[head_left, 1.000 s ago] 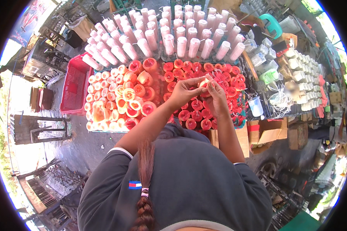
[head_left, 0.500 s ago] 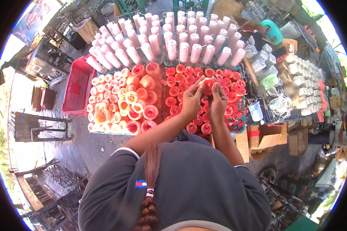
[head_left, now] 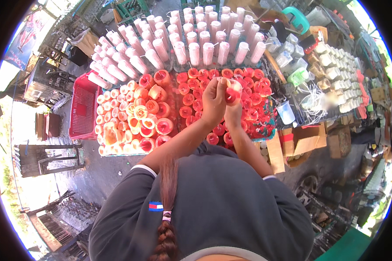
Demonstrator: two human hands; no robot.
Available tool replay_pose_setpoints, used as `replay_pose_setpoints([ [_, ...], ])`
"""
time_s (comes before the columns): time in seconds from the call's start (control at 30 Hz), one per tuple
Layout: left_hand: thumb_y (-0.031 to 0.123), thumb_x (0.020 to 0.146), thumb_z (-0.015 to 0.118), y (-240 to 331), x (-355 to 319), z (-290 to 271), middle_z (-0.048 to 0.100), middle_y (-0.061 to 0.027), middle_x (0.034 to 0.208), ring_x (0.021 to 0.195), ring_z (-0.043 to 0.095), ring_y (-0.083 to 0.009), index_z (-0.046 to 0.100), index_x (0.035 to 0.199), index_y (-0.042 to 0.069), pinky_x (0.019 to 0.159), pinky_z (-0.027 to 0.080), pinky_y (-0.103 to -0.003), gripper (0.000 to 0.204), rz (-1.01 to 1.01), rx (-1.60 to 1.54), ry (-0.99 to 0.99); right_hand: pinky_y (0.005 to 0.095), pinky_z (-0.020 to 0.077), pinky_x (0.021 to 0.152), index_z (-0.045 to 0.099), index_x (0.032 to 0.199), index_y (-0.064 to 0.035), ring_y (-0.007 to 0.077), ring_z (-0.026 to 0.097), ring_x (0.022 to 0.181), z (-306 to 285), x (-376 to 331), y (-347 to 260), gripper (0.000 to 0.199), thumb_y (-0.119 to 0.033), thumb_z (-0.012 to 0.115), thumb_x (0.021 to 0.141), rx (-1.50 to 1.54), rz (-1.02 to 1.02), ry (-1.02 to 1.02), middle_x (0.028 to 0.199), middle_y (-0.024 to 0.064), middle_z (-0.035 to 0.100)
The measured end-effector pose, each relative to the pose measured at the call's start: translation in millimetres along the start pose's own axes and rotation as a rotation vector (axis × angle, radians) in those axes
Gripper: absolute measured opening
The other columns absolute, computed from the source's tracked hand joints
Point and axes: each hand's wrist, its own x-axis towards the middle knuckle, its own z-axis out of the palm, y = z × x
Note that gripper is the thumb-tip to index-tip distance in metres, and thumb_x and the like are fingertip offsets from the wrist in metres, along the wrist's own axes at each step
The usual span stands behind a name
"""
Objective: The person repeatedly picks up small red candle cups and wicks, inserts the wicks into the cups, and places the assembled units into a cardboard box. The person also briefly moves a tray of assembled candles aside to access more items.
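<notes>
Resting btwn both hands: red candle

Two hands, the left hand and right hand, are seen; one red crate, one teal stool and dozens of uncountable red candles are shown.

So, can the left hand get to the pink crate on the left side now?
Probably not at once: the left hand is busy on a small red candle with the right hand. Otherwise nothing blocks the pink crate.
</notes>
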Motion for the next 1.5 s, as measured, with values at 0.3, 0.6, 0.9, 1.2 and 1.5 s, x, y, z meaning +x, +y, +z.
replay_pose_setpoints([
  [0.3,0.016,0.088,0.063,-20.8,7.4,-25.0,0.065,-0.0074,0.097,0.085,0.063,-0.0132,0.054,0.112,-0.002,0.074,0.052,-0.025,0.031,-0.272,-0.080,0.045,0.0281,0.0558,0.068,0.045,0.130,-0.0080,0.0109,0.059,0.094,-8.1,2.9,-26.6,0.042,-0.027,0.053,0.094,0.496,0.154,-0.220,0.113,0.0028,0.057],
  [0.6,0.016,0.091,0.059,-23.6,6.3,-40.2,0.066,-0.0063,0.096,0.081,0.061,-0.0086,0.060,0.104,-0.003,0.071,0.050,-0.022,0.023,-0.167,-0.098,-0.051,0.0317,0.0529,0.078,0.050,0.127,-0.0073,0.0126,0.060,0.095,-13.6,4.6,-31.2,0.035,-0.021,0.049,0.096,0.740,0.183,-0.249,0.110,0.0045,0.061],
  [0.9,0.027,0.096,0.048,-47.4,26.5,-63.8,0.063,-0.0039,0.085,0.072,0.057,-0.0088,0.059,0.096,0.003,0.065,0.046,-0.023,0.026,-0.230,-0.368,0.069,0.0267,0.0527,0.077,0.054,0.120,-0.0017,0.0129,0.060,0.093,15.7,5.2,-31.1,0.029,-0.018,0.048,0.096,0.415,-0.044,-0.099,0.106,0.0063,0.060],
  [1.2,0.032,0.098,0.042,-30.3,19.1,-52.8,0.064,-0.0120,0.098,0.086,0.062,-0.0199,0.057,0.102,-0.001,0.078,0.050,-0.032,0.037,-0.489,-0.422,0.190,0.0278,0.0547,0.070,0.058,0.107,-0.0033,0.0139,0.062,0.086,12.8,12.5,-11.1,0.026,-0.023,0.044,0.098,0.411,0.196,-0.044,0.098,0.0053,0.061],
  [1.5,0.040,0.096,0.041,-45.1,-8.9,-57.2,0.062,-0.0047,0.104,0.093,0.059,-0.0178,0.052,0.117,0.010,0.085,0.046,-0.036,0.038,-0.787,-0.571,-0.052,0.0288,0.0526,0.081,0.058,0.109,-0.0034,0.0170,0.062,0.093,-16.7,24.7,35.1,0.025,-0.023,0.050,0.095,0.593,0.256,-0.331,0.103,0.0083,0.062],
])
